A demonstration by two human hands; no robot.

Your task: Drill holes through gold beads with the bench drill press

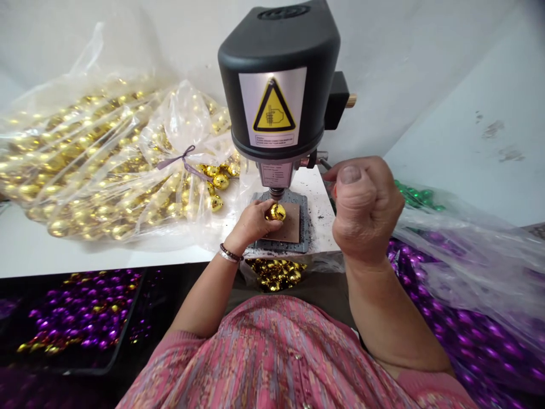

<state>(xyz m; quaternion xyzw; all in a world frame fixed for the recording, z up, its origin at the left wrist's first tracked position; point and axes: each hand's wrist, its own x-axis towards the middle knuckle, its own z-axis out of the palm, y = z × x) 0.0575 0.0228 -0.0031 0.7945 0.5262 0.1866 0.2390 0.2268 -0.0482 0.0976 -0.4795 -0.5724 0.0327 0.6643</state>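
Note:
A shiny gold ball (278, 212) is held by my left hand (252, 222), thumb and fingers around its left side. It sits on a brown board (291, 226) over the grey base (304, 233) of a black drill press (276, 51). The chuck (276, 193) is directly above the ball; whether the bit is inside the ball I cannot tell. My right hand (366, 207) is closed in a fist around the press's lever (325, 163), which shows only partly beside the fingers.
Clear plastic bags of gold balls (85, 165) lie to the left, with a few loose gold balls (220, 182). More gold balls (276, 274) are below the table edge. A black tray (123, 341) holds purple and gold balls. Bagged purple balls (464, 335) are on the right. Dark shavings surround the base.

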